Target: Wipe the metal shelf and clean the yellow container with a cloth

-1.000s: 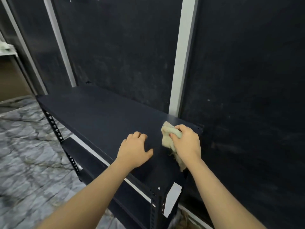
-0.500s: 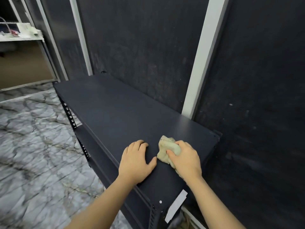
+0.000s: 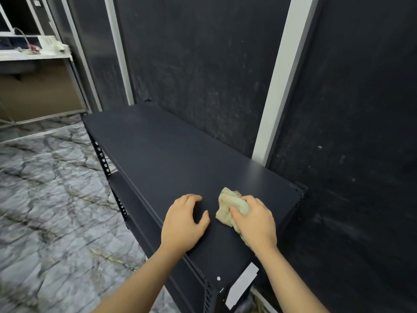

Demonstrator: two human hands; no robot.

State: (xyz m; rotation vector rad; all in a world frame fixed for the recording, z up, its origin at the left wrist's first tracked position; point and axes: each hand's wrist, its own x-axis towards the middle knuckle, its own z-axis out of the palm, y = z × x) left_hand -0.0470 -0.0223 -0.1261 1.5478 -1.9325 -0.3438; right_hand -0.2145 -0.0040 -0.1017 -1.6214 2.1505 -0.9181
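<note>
A dark metal shelf (image 3: 158, 154) runs from the lower right up toward the left along a black wall. A crumpled beige cloth (image 3: 228, 208) lies on its near right end, pressed down under my right hand (image 3: 255, 220), whose fingers grip it. My left hand (image 3: 185, 222) rests flat on the shelf top just left of the cloth, fingers spread, holding nothing. No yellow container is in view.
The black wall (image 3: 203, 64) with white vertical strips (image 3: 279, 82) stands right behind the shelf. A lower shelf level (image 3: 126, 195) shows beneath the front edge. Grey marble floor (image 3: 45, 211) lies to the left. A white table (image 3: 33, 53) with small items stands far left.
My right hand has slid the cloth from the shelf's far right corner toward the middle and front. The view has tilted, showing more of the shelf. My left hand stays flat.
</note>
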